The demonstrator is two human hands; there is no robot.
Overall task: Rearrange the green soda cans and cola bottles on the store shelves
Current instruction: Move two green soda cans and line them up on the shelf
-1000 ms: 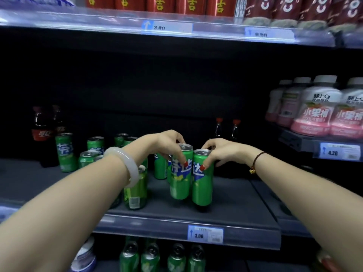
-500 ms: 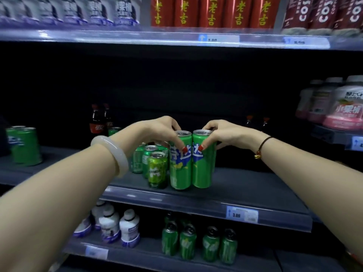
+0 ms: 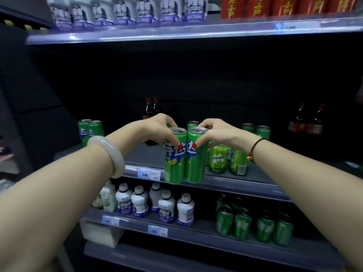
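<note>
Before the middle shelf (image 3: 225, 183), two tall green soda cans held together.
Left hand (image 3: 157, 128) grips the left can (image 3: 173, 163); right hand (image 3: 218, 132) grips the right can (image 3: 196, 163).

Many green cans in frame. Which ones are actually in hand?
The two tall ones touching at centre: the left hand grips the left can by its top, the right hand the right can. The rest stand on shelves.

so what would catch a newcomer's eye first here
Dead centre, the left hand grips the tall left green soda can by its top and the right hand the right green soda can, the two side by side. A pale white bangle rings the left wrist; red cans line the top shelf, upper right.
</note>
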